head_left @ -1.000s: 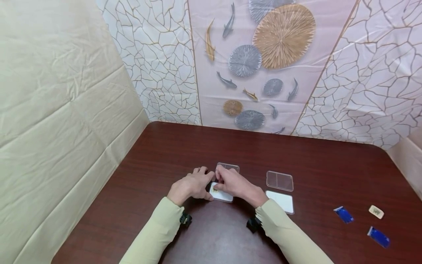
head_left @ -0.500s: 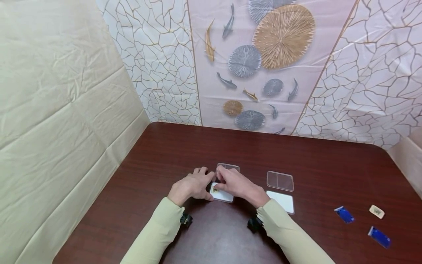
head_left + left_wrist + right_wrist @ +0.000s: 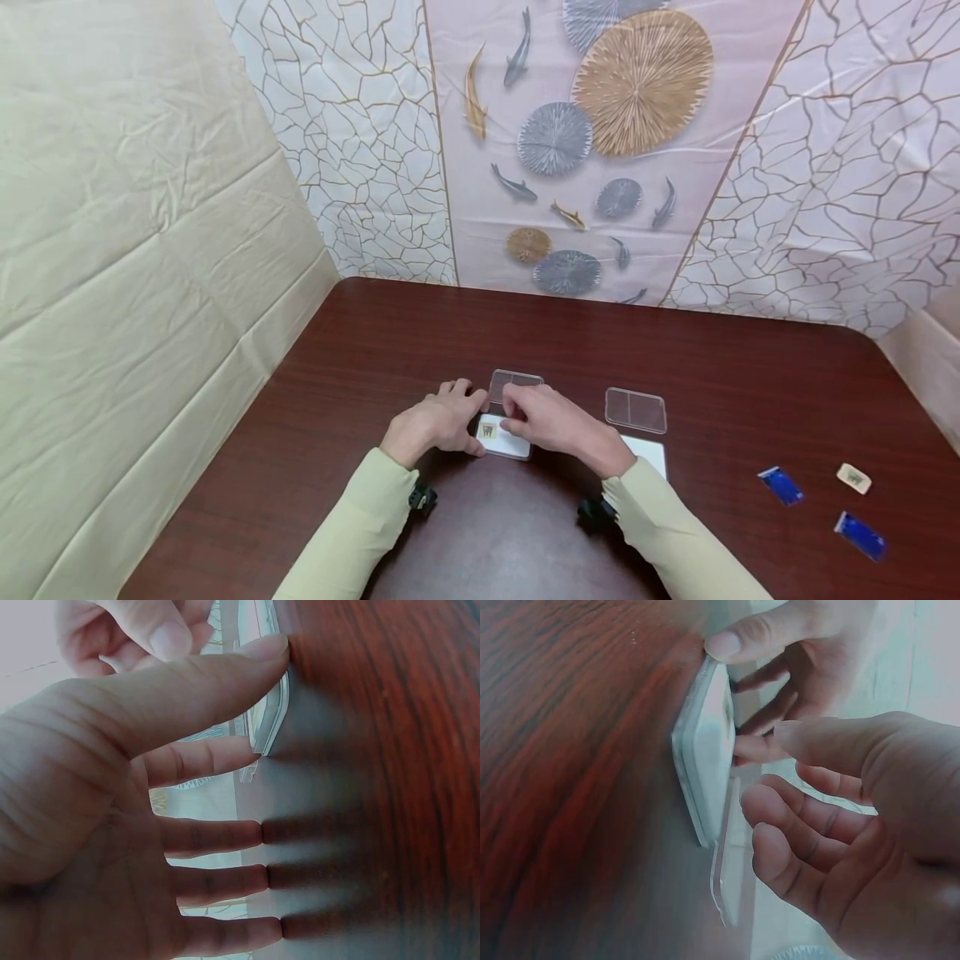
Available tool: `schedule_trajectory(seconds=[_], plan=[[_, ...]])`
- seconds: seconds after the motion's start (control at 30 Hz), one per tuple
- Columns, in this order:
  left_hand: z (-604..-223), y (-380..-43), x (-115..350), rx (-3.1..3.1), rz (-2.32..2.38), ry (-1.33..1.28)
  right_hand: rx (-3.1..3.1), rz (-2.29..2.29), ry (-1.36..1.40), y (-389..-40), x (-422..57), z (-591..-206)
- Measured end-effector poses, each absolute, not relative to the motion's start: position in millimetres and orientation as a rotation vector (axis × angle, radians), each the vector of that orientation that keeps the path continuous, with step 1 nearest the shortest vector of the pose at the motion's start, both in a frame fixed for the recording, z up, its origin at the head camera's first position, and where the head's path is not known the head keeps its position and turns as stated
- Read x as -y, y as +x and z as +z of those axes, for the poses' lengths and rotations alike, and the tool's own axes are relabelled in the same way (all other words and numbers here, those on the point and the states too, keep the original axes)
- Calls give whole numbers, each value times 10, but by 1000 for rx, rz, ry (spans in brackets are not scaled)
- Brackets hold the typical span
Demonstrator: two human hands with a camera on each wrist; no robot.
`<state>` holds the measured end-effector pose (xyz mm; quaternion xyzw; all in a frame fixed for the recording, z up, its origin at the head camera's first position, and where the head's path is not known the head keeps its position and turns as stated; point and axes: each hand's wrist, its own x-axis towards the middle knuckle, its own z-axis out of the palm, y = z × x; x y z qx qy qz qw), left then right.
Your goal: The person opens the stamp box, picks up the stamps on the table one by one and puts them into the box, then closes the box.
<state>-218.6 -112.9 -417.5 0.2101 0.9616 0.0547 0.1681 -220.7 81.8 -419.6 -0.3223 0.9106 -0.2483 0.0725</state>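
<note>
Pressure from your left hand point(image 3: 438, 421), straight-fingered against the clear case point(image 3: 512, 447), could skew its printed square point(image 3: 487, 430); your relaxed right hand point(image 3: 552, 418) holds nothing.

A lid point(image 3: 512, 377) lies behind the left case point(image 3: 513, 447).

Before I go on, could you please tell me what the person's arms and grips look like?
The left sleeve and right sleeve are long, plain and pale yellow. The left camera and right camera, worn at the wrists, are small and black. The left grip and right grip are bare, without gloves.
</note>
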Motion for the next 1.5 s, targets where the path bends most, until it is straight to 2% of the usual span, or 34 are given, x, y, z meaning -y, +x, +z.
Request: schedule_trajectory(seconds=[0.47, 1.5], plan=[[-4161, -2169, 1128, -2727, 162, 588, -2804, -730, -1004, -2106, -1109, -4074], [-4143, -2155, 1133, -2719, 182, 588, -2896, -636, -841, -1897, -1704, -3857]])
